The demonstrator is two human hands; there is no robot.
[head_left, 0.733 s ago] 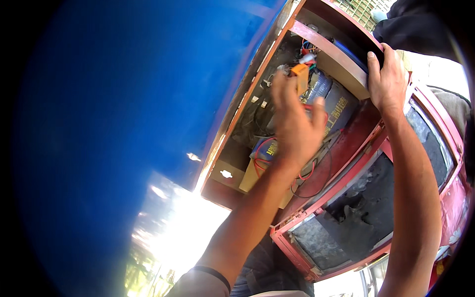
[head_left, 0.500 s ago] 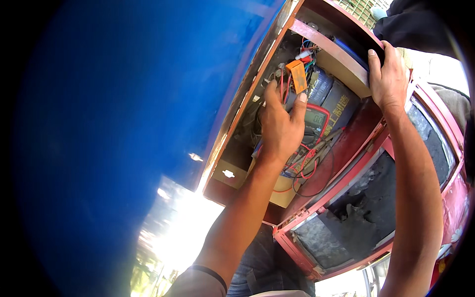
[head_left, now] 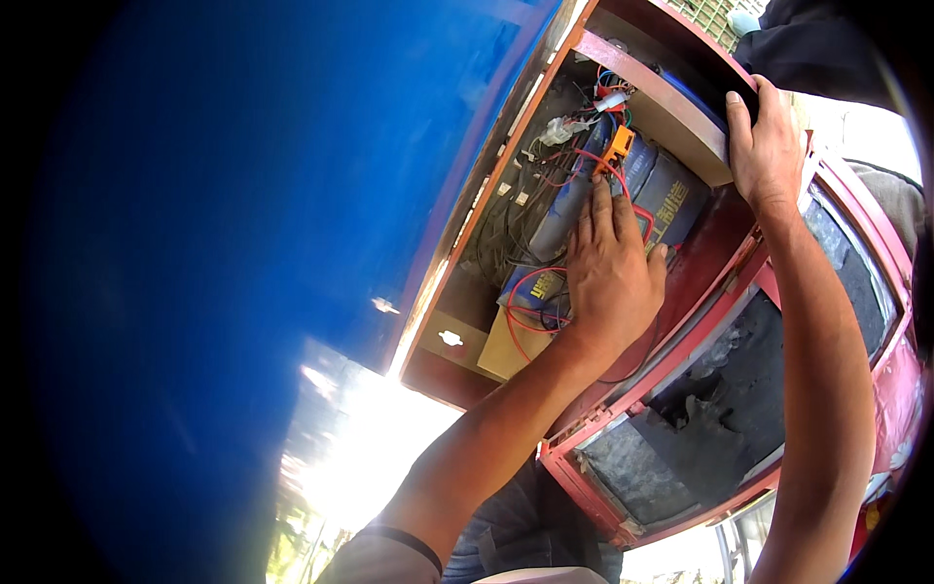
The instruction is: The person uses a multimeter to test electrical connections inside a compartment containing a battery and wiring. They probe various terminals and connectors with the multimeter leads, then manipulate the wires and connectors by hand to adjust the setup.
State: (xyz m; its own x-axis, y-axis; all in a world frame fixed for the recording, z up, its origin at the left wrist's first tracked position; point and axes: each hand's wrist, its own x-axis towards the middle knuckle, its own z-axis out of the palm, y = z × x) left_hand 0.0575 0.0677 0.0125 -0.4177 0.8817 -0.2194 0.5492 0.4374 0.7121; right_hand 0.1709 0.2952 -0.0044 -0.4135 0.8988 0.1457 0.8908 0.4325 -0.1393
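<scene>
My left hand (head_left: 615, 268) reaches into a dark red compartment, its fingers stretched out and pointing up. It lies over a red-and-grey multimeter (head_left: 644, 223), hiding most of it, with the thumb spread to the right. Just past the fingertips is an orange clip-like part (head_left: 618, 148), with a red lead (head_left: 605, 162) running beside it. Dark blue batteries (head_left: 673, 198) sit beneath and around the meter. At the upper right my right hand (head_left: 766, 151) grips the compartment's red rim (head_left: 718, 56), its fingers over the edge and the thumb on the inner side.
A big blue panel (head_left: 243, 195) stands along the left. Bundled wires with white connectors (head_left: 564, 129) fill the compartment's left side, and cardboard (head_left: 508, 348) lines its near end. To the right is a red frame with torn dark sheeting (head_left: 720, 419). Dark fabric (head_left: 822, 54) appears at top right.
My left hand has let go of the orange part and moved right and down, over the multimeter. The orange part has shifted right. My right hand stays on the rim.
</scene>
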